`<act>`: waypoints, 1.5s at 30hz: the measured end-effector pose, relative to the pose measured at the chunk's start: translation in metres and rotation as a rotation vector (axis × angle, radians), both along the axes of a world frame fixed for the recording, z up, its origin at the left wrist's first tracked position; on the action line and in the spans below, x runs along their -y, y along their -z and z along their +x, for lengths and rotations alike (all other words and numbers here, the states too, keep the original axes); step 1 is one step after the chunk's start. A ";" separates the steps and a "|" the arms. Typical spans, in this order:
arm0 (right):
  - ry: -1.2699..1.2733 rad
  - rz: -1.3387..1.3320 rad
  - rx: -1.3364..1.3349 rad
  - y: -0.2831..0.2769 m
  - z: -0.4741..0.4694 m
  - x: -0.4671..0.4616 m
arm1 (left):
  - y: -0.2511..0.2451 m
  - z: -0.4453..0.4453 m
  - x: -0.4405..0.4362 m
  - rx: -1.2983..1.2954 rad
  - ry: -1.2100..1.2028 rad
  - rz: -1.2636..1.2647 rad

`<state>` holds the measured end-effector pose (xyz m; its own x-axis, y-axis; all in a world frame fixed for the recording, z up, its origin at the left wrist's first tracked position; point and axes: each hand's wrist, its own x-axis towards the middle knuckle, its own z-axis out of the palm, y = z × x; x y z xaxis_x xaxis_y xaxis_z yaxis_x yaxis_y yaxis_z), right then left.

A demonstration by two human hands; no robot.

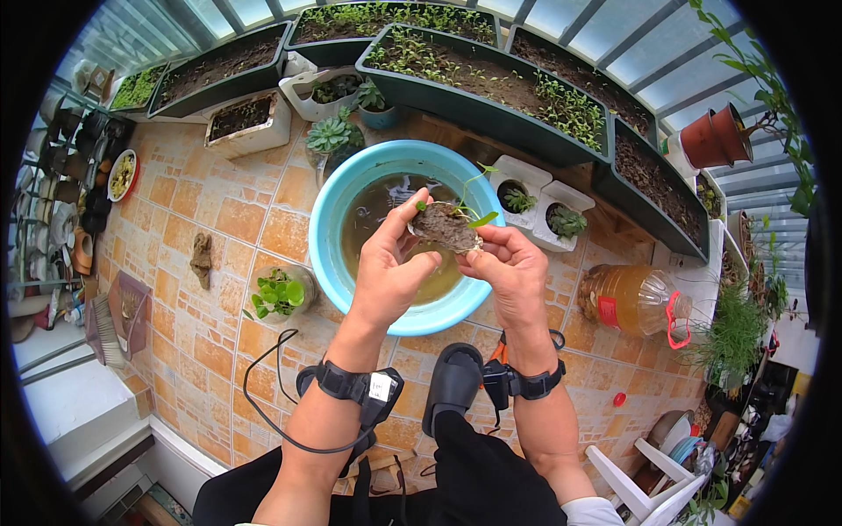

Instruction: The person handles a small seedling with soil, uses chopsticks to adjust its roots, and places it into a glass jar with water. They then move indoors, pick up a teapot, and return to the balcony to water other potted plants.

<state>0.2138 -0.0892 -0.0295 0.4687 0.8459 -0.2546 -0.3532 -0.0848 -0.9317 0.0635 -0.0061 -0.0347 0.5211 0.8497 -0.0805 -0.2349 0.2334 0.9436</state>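
Between my two hands, above a light-blue plastic basin [327,289], is a small plant's muddy root clump [444,227]. My left hand [393,260] grips its left side, fingers behind and thumb below it. My right hand [506,263] pinches the lower right edge, where pale roots or a thin rim show; I cannot tell which. Thin green stems and a few leaves [483,219] rise from the clump's top and right side. Murky brown water [358,227] fills the lower part of the basin.
Left of the basin stands a clear jar with a round-leaved plant [281,294]. A large plastic bottle of brownish liquid [631,299] lies to the right. Long dark planters [487,85] line the back, with succulents in white foam pots [559,220] before them. A brown lump [200,261] lies on the tiles.
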 end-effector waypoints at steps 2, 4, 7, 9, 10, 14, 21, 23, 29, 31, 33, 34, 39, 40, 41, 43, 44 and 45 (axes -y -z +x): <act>-0.001 -0.005 0.007 0.000 0.000 0.000 | 0.000 0.000 0.000 -0.069 -0.004 0.065; 0.000 -0.006 0.003 -0.001 0.000 0.000 | 0.000 0.000 0.000 -0.068 -0.005 0.085; 0.004 -0.008 -0.001 -0.001 0.000 0.000 | 0.001 -0.001 0.000 -0.037 0.004 0.076; 0.008 -0.014 -0.003 -0.001 0.000 0.001 | 0.002 -0.002 -0.002 -0.057 0.004 0.108; 0.010 -0.021 -0.003 -0.001 0.000 0.001 | 0.002 -0.002 -0.002 -0.064 0.003 0.126; 0.010 -0.018 -0.003 0.002 0.001 0.001 | 0.003 -0.003 -0.003 -0.051 -0.008 0.172; 0.003 0.048 0.030 0.003 0.001 0.001 | -0.008 -0.015 -0.010 0.000 -0.069 0.171; 0.005 0.072 0.036 0.001 0.001 0.001 | -0.012 -0.019 -0.010 0.012 -0.089 0.131; -0.031 0.085 -0.047 -0.005 0.003 0.002 | -0.007 -0.020 -0.009 0.145 -0.122 -0.095; -0.034 0.077 -0.055 -0.006 0.004 0.002 | 0.001 -0.019 -0.007 0.171 -0.140 -0.160; -0.034 0.068 -0.068 -0.006 0.005 0.002 | 0.015 -0.017 -0.005 0.165 -0.182 -0.177; -0.033 0.058 -0.074 -0.005 0.007 0.003 | 0.023 -0.018 -0.005 0.068 -0.196 -0.219; -0.013 0.027 -0.081 -0.002 0.009 0.003 | 0.085 -0.028 -0.011 -0.774 -0.098 0.069; -0.008 0.025 -0.086 -0.001 0.010 0.004 | 0.101 -0.029 -0.010 -0.996 0.001 0.293; -0.002 0.021 -0.092 -0.001 0.010 0.004 | 0.117 -0.029 -0.006 -1.195 0.097 0.520; -0.012 0.025 -0.101 -0.001 0.011 0.006 | 0.145 -0.034 0.007 -1.407 0.229 0.826; -0.018 0.033 -0.103 -0.001 0.011 0.006 | 0.155 -0.037 0.012 -1.427 0.251 0.904; -0.017 0.034 -0.100 -0.001 0.012 0.007 | 0.162 -0.038 0.014 -1.466 0.319 0.961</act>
<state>0.2256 -0.0958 -0.0287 0.4283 0.8623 -0.2701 -0.4433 -0.0600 -0.8944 0.0252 -0.0197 -0.1969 0.6241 0.7627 -0.1697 0.7813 -0.6089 0.1371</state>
